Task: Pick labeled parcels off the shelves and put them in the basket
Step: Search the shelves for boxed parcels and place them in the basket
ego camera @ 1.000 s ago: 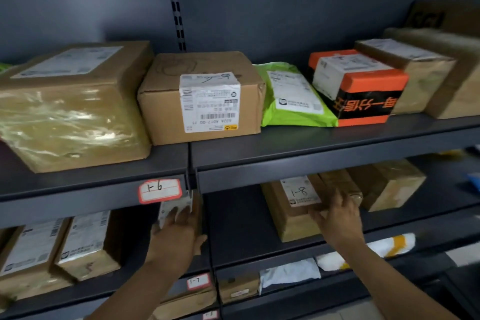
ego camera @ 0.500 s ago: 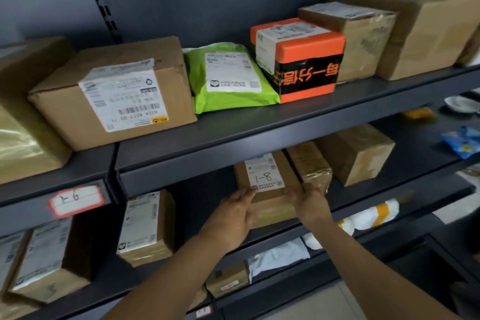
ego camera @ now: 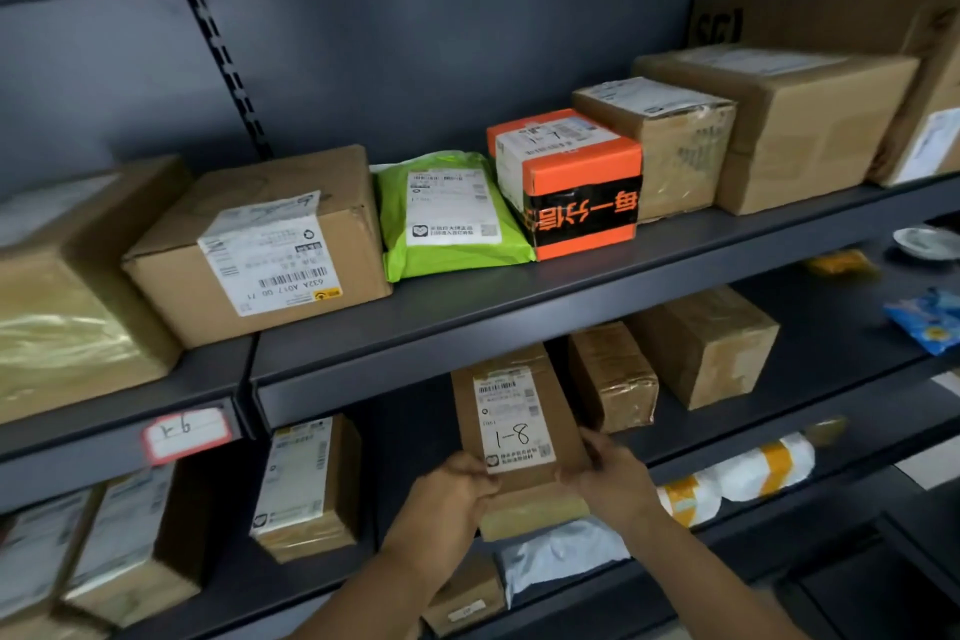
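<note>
Scene: Dark metal shelving stocked with parcels is viewed from above, with two bare forearms reaching in from the bottom.
Left hand: The left hand point(ego camera: 448, 493) is clamped on the near left corner of the 1-8 parcel point(ego camera: 519, 424), with the thumb laid on top beside the label's lower corner.
Right hand: The right hand point(ego camera: 610, 479) is clamped on the near right corner of the same parcel, with the thumb on top.
Parcel: A long brown cardboard box is held between both hands, and "1-8" is handwritten on its white label. Its far end is tucked back under the upper shelf point(ego camera: 519, 327), and its near end is held at the front edge of the middle shelf point(ego camera: 831, 359). Whether it rests on that shelf cannot be told.
Right of the hands: A small taped box point(ego camera: 613, 374) is placed just beside the held parcel, with a larger brown box point(ego camera: 706, 343) beyond it.
Left of the hands: A labelled box point(ego camera: 306, 483) is stood well apart from the left hand.
Below the hands: A grey-white bag point(ego camera: 561, 551) is seen just under the parcel. A white and yellow bag point(ego camera: 743, 473) is laid to the lower right.
Above the hands: A green bag point(ego camera: 447, 218) and an orange and black box point(ego camera: 576, 192) are set on the upper shelf.
Up and left: A red-edged tag point(ego camera: 186, 433) is fixed to a shelf edge.
</note>
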Motion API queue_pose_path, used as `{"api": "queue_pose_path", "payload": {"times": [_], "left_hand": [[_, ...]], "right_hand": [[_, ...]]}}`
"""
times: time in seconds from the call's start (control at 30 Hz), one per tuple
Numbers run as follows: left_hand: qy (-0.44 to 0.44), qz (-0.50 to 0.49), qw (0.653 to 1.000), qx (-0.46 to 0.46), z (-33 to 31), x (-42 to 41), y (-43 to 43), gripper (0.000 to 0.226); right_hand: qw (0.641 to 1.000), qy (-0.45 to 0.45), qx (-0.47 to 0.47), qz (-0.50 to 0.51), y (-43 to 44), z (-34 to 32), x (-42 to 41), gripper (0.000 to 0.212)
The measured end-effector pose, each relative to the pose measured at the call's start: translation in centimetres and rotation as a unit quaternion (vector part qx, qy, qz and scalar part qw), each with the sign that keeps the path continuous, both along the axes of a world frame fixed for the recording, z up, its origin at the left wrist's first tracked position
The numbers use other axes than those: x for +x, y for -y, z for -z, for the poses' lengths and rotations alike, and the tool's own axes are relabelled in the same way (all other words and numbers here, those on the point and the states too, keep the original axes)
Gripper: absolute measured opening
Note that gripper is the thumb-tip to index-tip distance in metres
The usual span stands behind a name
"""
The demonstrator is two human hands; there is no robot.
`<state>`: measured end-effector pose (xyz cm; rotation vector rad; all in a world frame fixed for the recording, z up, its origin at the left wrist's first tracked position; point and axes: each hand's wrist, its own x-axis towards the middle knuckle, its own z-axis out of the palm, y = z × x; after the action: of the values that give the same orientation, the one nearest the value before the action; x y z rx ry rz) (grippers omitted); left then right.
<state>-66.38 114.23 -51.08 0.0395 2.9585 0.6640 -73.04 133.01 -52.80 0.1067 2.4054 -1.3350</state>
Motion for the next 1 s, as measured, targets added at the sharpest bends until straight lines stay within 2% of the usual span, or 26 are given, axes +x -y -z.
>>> {"api": "queue_pose_path", "payload": {"times": [0.27,0.33,0.43,0.63,0.77,0.87,1.0], "left_hand": [[0.017,-0.021,1.000,0.000,-0.7,0.8,0.7,0.042],[0.006,-0.031,0.998,-0.055,-0.8,0.9,0.8,0.044],[-0.014,-0.053,0.979,-0.198,-1.1,0.8,1.2,0.048],[0.019,-0.078,0.971,-0.224,-0.9,-0.2,2.6,0.049],[0.004,-0.078,0.971,-0.225,-1.3,-1.0,2.1,0.049],[-0.016,-0.059,0.977,-0.206,-1.5,-2.1,0.0,0.050],[0.008,-0.069,0.978,-0.196,-1.2,-4.4,-2.6,0.051]], "right_hand": [[0.999,-0.006,0.010,-0.044,0.9,-1.0,0.6,0.062],[0.998,-0.011,0.018,-0.060,1.9,-1.0,0.5,0.063],[0.995,-0.019,0.041,-0.091,3.9,-0.4,0.0,0.066],[0.986,-0.045,0.043,-0.154,5.9,0.2,-0.3,0.059],[0.982,-0.158,0.076,-0.073,2.2,-0.3,-1.5,0.051],[0.962,-0.230,0.145,0.003,-1.5,-1.1,-2.9,0.049],[0.944,-0.242,0.223,0.013,-5.0,-1.4,-5.4,0.065]]}}
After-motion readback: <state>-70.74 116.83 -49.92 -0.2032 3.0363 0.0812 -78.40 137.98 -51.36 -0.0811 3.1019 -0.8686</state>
